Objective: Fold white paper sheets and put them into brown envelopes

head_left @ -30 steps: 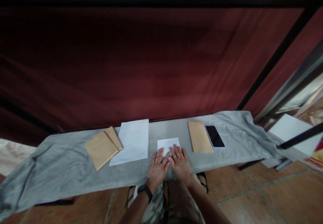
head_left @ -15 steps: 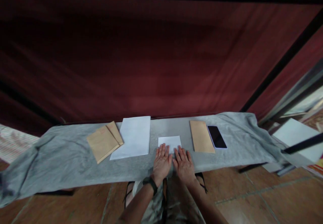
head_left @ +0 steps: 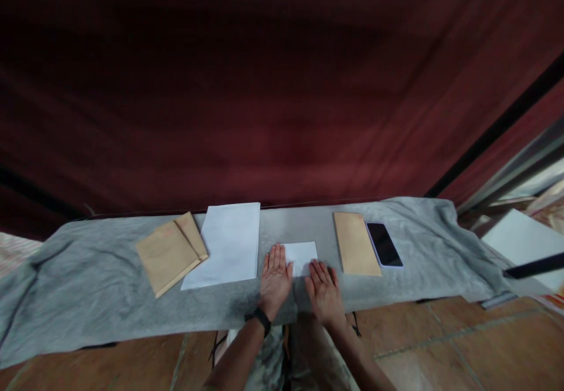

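A small white rectangle of paper, apparently folded, lies flat on the grey cloth in front of me. My left hand rests palm down along its left side, fingers straight and covering that edge. On the lower right corner lie the fingertips of my right hand, its fingers stretched out and slightly apart. Neither hand grips anything. Left of my hands is a stack of larger white sheets. A single brown envelope lies to the right.
Brown envelopes overlap the left edge of the white sheets. A phone with a purple edge lies beside the right envelope. The grey cloth covers a narrow bench against a dark red panel. A white board stands at far right.
My left hand has slid to the paper's left edge, and my right hand has moved slightly right and down, so more of the paper shows between them. The view has tilted a little.
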Available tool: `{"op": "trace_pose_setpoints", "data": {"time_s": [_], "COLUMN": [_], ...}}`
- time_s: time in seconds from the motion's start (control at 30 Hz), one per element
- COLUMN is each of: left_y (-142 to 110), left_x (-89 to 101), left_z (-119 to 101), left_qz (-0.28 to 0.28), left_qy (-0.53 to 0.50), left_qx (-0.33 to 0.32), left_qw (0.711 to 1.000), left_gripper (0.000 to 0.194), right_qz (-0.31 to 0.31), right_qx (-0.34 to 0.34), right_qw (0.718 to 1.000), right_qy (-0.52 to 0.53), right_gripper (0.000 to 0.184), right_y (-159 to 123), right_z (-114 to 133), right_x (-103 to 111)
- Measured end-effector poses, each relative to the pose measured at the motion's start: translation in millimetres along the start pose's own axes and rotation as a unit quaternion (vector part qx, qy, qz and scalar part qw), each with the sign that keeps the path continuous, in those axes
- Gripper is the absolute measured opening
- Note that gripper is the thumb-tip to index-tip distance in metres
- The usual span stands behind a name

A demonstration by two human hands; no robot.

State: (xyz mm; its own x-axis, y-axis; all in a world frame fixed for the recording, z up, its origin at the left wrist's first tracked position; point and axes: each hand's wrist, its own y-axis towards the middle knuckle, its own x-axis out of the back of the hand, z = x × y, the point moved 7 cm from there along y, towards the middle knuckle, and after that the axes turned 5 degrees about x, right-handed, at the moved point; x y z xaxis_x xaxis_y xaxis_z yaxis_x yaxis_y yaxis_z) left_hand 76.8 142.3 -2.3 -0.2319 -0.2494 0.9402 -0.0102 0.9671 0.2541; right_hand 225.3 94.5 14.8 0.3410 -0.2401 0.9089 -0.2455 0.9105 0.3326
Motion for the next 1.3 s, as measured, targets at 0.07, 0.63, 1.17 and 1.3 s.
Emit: {"op": "trace_pose_setpoints", "data": {"time_s": [0.07,0.63,1.17,1.3], "left_y": [-2.8,-3.4,-15.9,-11.0], "left_x": [0.2,8.6,15.4,7.9], "left_z": [3.2,-1.5,10.9,3.4], "left_qz": [0.001,-0.008,0.095,0.149], "left_qy": [0.0,-0.014,-0.048,-0.011], "left_qx": [-0.002,0.004,-0.096,-0.106], "left_qw": [1.0,1.0,0.99,0.983], "left_gripper": [0.059,0.066,0.051,0.046], "right_qz": [0.011,-0.004,-0.035,-0.018], "right_qx": [0.01,0.01,0.031,0.026], "right_qw": [1.0,0.997,0.999,0.999], "right_qy": [0.005,-0.074,-0.007,-0.017], "right_gripper": [0.046,0.057,0.052,0.048], "right_y": [19.0,51.8,3.6,-2.1], "right_z": [2.7,-32.7,-39.0,-33.8], "right_x": [-4.3,-32.2,-15.1,-9.1]}}
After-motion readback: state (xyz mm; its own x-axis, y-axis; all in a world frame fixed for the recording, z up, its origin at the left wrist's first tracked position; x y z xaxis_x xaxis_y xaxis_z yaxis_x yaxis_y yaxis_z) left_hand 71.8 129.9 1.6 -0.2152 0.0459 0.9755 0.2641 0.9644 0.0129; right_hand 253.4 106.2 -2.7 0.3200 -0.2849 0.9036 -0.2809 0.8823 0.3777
